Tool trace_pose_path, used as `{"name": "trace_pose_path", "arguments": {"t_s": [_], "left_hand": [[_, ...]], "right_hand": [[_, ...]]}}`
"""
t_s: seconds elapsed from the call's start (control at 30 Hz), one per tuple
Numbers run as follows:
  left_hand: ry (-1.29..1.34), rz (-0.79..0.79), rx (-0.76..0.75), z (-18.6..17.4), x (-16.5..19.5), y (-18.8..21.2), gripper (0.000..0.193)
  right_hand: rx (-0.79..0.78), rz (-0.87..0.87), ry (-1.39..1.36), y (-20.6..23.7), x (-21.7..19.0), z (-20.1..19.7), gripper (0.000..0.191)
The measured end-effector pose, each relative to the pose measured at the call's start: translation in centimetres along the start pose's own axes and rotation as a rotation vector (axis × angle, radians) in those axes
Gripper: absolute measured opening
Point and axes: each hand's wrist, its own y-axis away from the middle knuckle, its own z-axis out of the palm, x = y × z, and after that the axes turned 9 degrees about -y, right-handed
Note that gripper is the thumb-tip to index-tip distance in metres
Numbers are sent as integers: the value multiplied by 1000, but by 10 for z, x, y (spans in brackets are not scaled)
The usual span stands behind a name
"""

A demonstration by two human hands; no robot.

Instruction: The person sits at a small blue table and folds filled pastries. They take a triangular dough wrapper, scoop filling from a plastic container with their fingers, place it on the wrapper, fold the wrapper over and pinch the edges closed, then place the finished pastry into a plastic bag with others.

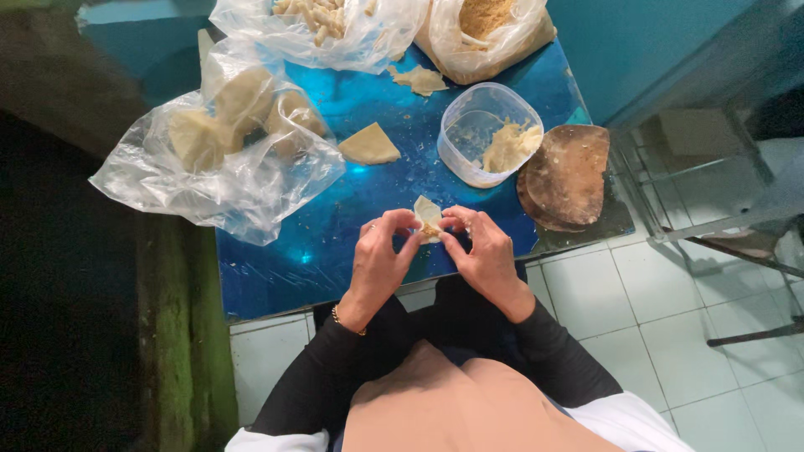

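Note:
Both hands pinch one small pale dough wrapper (428, 213) with a bit of filling, held just above the near edge of the blue table (377, 192). My left hand (381, 259) grips its left side, my right hand (481, 251) its right side. A clear plastic tub (477, 125) with pale filling stands just beyond the hands. A folded triangular wrapper (369, 146) lies on the table to the left of the tub.
A clear bag of dough sheets (226, 142) lies at the left. Two bags with finished pieces and crumbs (335, 29) (490, 29) sit at the far edge. A round brown lid (568, 176) lies right of the tub. A metal frame (712, 201) stands on white floor tiles at the right.

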Motion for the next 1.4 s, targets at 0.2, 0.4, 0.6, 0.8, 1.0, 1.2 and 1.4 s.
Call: {"name": "trace_pose_path", "arguments": {"t_s": [0.2,0.4,0.6,0.8,1.0,1.2,1.4], "left_hand": [[-66,190,-127,-7,-4,1,25],[-186,178,-193,-3,-7,-3,11],[-117,125,-77,5,-14,-15,5],[-127,-31,-199,15,-27,-33,6],[21,-191,-222,8,-26,-31,17],[-120,191,-113,-1,-19,-14,8],[-185,2,-321,7,-32,-38,2]], "right_hand": [[-105,-163,146,0,0,-6,36],[-263,-358,305,-9,14,-6,31],[-420,-103,-7,-49,40,-2,9],[-418,-59,-30,-52,33,0,11],[-228,-314,175,-24,18,1,17],[-309,-89,58,-46,34,6,10],[-272,-123,184,-36,22,3,15]]}}
